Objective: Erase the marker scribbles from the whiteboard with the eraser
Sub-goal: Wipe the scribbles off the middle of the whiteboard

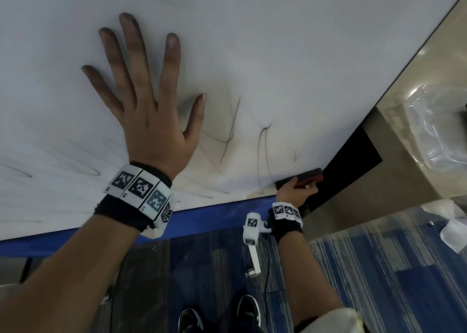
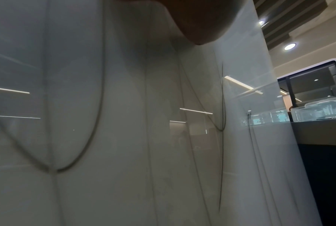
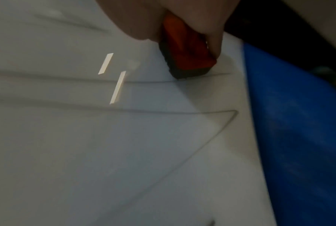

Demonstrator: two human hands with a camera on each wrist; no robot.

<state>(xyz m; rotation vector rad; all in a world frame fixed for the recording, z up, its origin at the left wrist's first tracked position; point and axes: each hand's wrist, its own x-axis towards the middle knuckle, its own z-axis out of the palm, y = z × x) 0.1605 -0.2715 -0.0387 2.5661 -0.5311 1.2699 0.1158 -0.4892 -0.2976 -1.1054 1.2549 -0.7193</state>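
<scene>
Eraser [image 1: 303,178] in right hand [image 1: 294,192] — on whiteboard [image 1: 278,42]

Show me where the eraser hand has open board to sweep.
Open: the whiteboard above the scribbles, right of the left hand pressed flat. Tight: the right hand holds the eraser at the corner, hemmed by the blue ledge and the board's right edge.

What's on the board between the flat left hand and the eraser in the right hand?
Thin dark marker scribbles on bare glossy white whiteboard, nothing else, between the left hand and the red-backed, dark-felt eraser. The head view shows it.
</scene>
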